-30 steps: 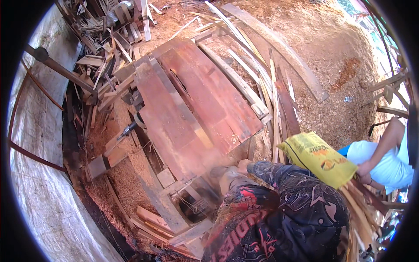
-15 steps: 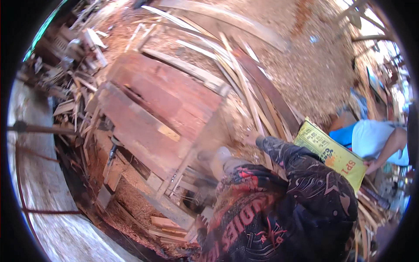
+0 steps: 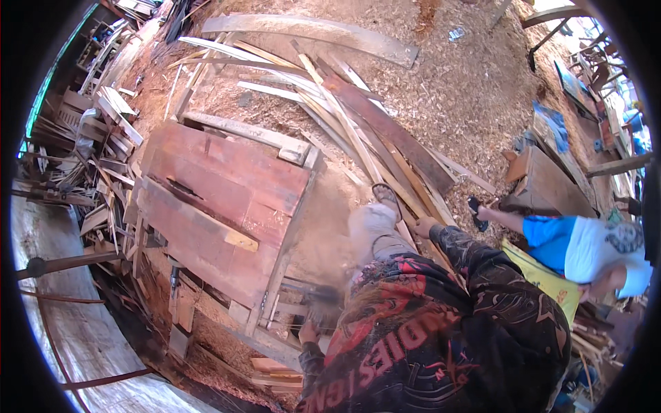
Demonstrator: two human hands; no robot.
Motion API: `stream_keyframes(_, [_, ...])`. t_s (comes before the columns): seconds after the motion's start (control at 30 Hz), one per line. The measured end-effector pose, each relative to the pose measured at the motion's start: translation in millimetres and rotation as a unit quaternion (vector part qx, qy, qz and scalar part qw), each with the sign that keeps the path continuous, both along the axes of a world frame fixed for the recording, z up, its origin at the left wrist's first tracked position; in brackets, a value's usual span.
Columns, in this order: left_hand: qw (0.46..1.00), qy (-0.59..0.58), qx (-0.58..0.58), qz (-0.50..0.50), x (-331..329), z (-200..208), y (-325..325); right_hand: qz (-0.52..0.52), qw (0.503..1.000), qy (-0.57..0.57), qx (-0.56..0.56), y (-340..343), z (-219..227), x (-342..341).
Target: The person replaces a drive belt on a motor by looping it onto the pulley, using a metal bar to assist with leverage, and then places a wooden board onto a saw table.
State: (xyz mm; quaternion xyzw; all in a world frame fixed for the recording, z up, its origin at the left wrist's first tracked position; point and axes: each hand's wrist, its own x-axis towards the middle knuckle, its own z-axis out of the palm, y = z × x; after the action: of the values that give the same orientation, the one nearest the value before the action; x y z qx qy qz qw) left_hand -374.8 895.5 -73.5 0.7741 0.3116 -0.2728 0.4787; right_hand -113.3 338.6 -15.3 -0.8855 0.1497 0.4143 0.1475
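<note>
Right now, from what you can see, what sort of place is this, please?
Probably a rough woodworking yard or small sawmill: there is a worn table with a slot in its top, a loose heap of long planks, and sawdust spread widely.

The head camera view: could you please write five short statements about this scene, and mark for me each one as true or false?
1. The right hand is nearer to the long wood pieces than to the tabletop. True.
2. The tabletop is bright green. False: it is reddish brown.
3. The co-worker wears a white top and blue shorts. True.
4. The yellow sack lies on the tabletop. False: it is away to the right, beside the co-worker.
5. The left hand is covered by a thick white glove. False: it is bare, below a dark sleeve.
</note>
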Motion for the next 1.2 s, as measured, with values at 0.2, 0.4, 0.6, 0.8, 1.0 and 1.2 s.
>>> stream_keyframes(0.2, [0.995,0.064,-0.056,0.05,110,-34,4,0.06,0.99,-0.099,0.081,-22,-32,98])
stream_keyframes(0.4, [0.857,0.08,0.216,-0.46,274,-4,-97,0.065,0.992,-0.073,0.077,-159,-61,204])
stream_keyframes(0.6, [0.998,0.03,-0.02,0.052,466,-10,-207,-0.22,0.962,-0.034,0.159,-274,-35,341])
stream_keyframes(0.8, [0.992,-0.023,0.085,-0.095,658,77,-287,-0.435,0.861,-0.024,0.264,-333,-9,445])
stream_keyframes(1.0, [0.998,-0.008,0.049,-0.032,732,84,-279,-0.425,0.877,0.043,0.222,-333,-40,488])
stream_keyframes(1.2, [0.982,0.148,0.054,-0.102,772,-1,-230,-0.126,0.972,0.05,0.193,-322,-103,558])
